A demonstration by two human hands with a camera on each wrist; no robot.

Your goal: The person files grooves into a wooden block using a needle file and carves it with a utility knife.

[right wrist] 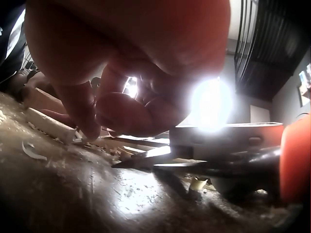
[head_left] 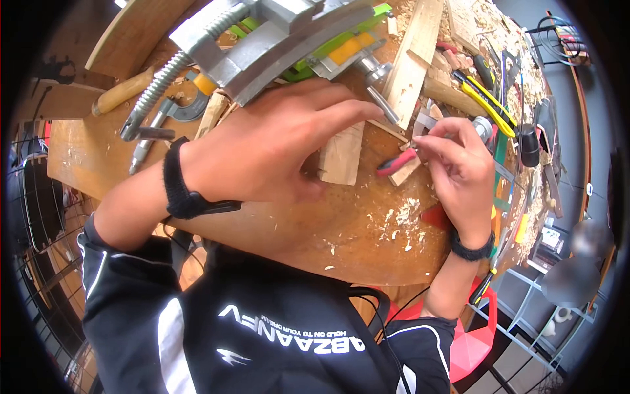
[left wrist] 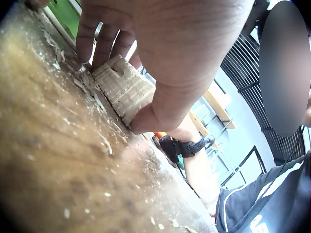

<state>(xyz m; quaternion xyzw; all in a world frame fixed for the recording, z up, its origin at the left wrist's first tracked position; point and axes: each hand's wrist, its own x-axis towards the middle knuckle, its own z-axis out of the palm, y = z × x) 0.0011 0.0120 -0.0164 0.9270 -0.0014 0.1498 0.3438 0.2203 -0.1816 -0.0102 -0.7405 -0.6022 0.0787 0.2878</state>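
My left hand [head_left: 262,141] spreads over a pale wood block [head_left: 342,156] on the bench. From the left wrist view, the ridged block [left wrist: 124,87] sits between my thumb, at its near corner, and the fingers beyond it. My left index finger reaches toward a metal rod [head_left: 382,105] under the clamp. With thumb and index finger, my right hand [head_left: 459,167] pinches the end of a small tool with a red-and-grey handle [head_left: 397,163]; its working end is hidden by the fingers. Pointed metal jaws of a hand tool [right wrist: 209,167] lie close by the right fingers [right wrist: 141,114].
A heavy grey metal clamp [head_left: 262,62] with a threaded screw stands over the bench [head_left: 275,233]. Wood strips [head_left: 415,59], a yellow-and-black cutter [head_left: 485,102] and shavings crowd the right side. A micrometer [head_left: 187,108] and a wooden handle [head_left: 121,92] lie left.
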